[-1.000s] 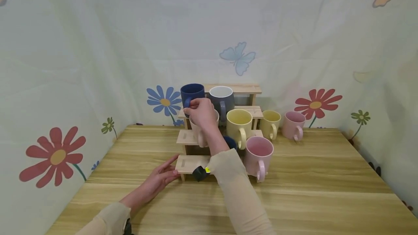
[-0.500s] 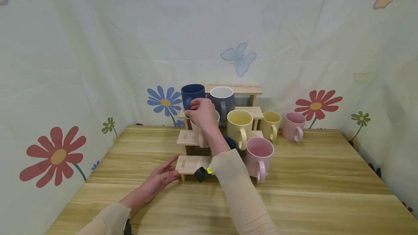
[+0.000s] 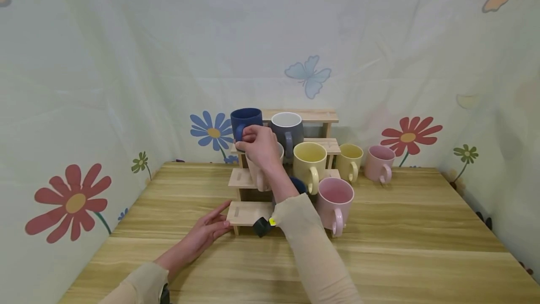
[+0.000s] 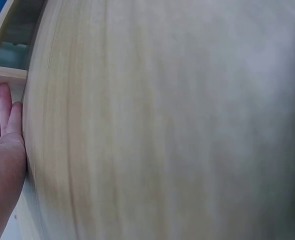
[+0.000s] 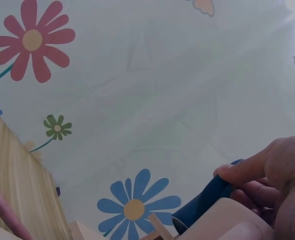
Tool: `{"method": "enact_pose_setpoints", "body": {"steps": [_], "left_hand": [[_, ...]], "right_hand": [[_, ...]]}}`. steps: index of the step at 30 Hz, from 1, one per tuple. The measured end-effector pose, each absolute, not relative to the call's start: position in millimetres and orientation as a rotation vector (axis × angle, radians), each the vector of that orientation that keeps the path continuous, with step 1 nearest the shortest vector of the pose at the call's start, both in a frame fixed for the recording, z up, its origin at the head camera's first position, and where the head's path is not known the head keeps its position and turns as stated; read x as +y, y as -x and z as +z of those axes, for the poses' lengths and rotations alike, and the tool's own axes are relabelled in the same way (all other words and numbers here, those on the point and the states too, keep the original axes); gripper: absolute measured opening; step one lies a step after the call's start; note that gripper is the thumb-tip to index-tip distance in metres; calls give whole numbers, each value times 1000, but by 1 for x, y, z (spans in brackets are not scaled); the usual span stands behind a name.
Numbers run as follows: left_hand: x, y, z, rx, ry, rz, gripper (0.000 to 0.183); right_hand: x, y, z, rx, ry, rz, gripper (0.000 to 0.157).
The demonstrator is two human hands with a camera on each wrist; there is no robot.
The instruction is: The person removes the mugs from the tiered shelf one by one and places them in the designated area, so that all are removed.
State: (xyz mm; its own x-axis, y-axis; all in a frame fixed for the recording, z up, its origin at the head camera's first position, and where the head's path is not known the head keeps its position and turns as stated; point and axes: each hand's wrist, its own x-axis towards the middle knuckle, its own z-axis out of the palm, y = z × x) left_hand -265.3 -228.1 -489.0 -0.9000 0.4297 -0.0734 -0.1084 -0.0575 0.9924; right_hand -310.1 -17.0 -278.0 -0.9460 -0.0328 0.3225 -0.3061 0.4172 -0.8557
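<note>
My right hand (image 3: 262, 148) pinches the handle of a dark blue mug (image 3: 246, 115) at the upper left of a stepped wooden rack (image 3: 249, 211). The mug stands upright, its lower part hidden by the hand; the right wrist view shows its blue side (image 5: 202, 200) beside a pale pink mug. That pale pink mug (image 3: 253, 172) sits a step lower, partly behind the hand. A grey mug (image 3: 297, 131) with a white inside is just right of the blue one. At the bottom step's left end, my left hand (image 3: 200, 236) touches the rack with extended fingers (image 4: 5, 102).
Rightward on the rack are a yellow mug (image 3: 307, 165) and a pink mug (image 3: 331, 208); another dark blue mug (image 3: 299, 185) is mostly behind the right sleeve. Behind, on the wooden table (image 3: 422, 229), stand a second yellow mug (image 3: 347, 158) and a second pink mug (image 3: 377, 161).
The right hand and the dark blue mug have shifted slightly left over the last half second. The left hand and the other mugs stay put.
</note>
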Motion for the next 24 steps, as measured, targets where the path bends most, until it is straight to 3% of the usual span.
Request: {"method": "enact_pose_setpoints", "body": {"steps": [8, 24], "left_hand": [[-228, 265, -489, 1856, -343, 2020, 73], [-229, 265, -490, 1849, -356, 2038, 73]], "right_hand": [[-17, 312, -277, -2321, -412, 1609, 29], [-7, 296, -265, -2108, -666, 1612, 22]]}}
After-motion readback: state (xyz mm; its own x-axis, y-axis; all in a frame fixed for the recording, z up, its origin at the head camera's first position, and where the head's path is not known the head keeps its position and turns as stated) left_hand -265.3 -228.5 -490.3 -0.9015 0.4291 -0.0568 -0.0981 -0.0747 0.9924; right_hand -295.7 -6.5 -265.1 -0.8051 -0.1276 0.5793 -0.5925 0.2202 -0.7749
